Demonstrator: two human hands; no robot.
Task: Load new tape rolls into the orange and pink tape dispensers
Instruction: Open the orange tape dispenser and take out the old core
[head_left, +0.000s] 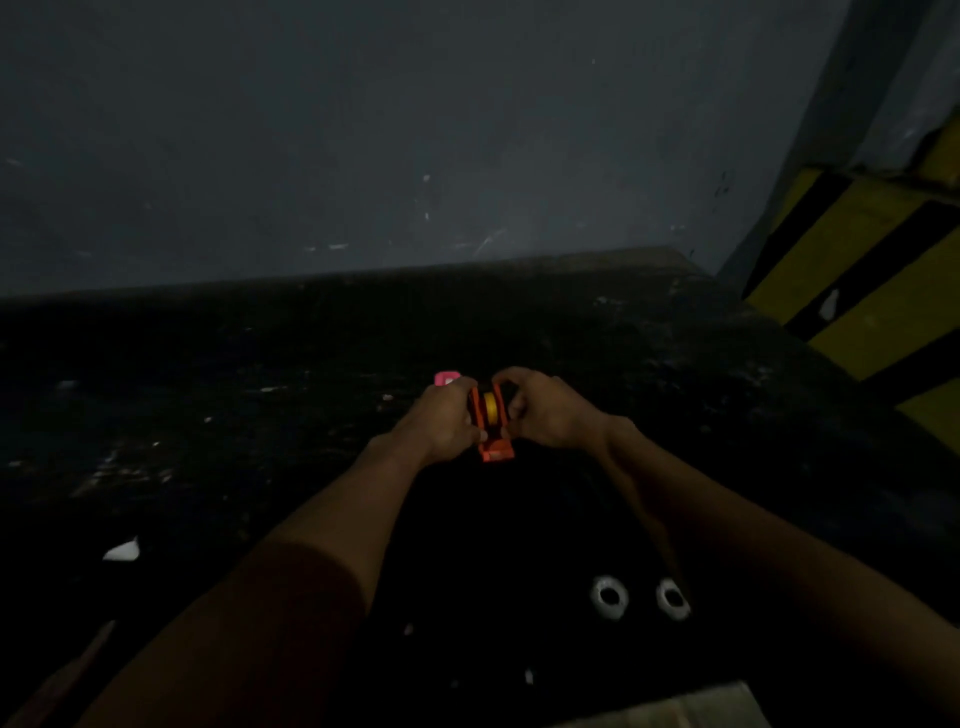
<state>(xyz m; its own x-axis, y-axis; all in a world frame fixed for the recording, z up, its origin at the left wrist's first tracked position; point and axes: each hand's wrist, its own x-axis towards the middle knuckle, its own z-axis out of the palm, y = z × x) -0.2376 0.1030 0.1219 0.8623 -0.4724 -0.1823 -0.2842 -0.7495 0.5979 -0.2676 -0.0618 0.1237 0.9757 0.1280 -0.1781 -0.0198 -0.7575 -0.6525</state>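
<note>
The orange tape dispenser (494, 448) stands on the dark table in the middle of the view, with a yellow tape roll (489, 408) seated in it. My left hand (445, 420) grips its left side and my right hand (541, 409) grips its right side. Behind my left hand a corner of the pink tape dispenser (447, 378) shows; the rest of it is hidden. Two white tape rolls (609, 596) (673, 598) lie flat on the table near its front edge, to the right of my right forearm.
The dark table (260, 415) is scuffed, with white scraps (122, 550) at the front left. A grey wall (363, 130) rises behind it. A yellow and black striped block (857, 291) stands at the right edge.
</note>
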